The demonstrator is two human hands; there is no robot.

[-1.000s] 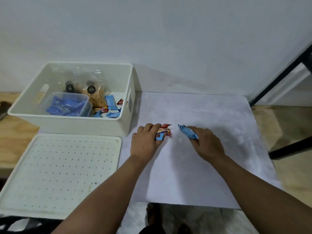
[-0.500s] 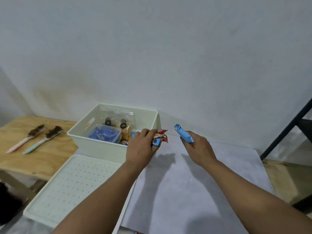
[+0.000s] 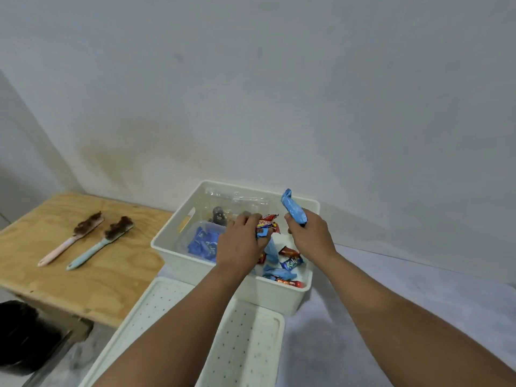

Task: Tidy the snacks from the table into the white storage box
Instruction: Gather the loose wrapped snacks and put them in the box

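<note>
- Holding both loads over the white storage box [image 3: 178, 254]: our left hand [image 3: 241, 243] fingers clamped on mixed wrappers [image 3: 266, 226], right hand [image 3: 311, 237] on a blue packet [image 3: 293, 209].
- Releasing them remains; many snacks already lie inside.

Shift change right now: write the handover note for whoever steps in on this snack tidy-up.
Left hand: shut on a bunch of small snack packets, above the white storage box.
Right hand: shut on a blue wrapped snack, also over the box.
In the box already: loose wrapped snacks, a clear tub of blue packets.
No snacks visible on the table's seen part.
Left: drop both handfuls in. The perforated lid lies in front of the box.
</note>
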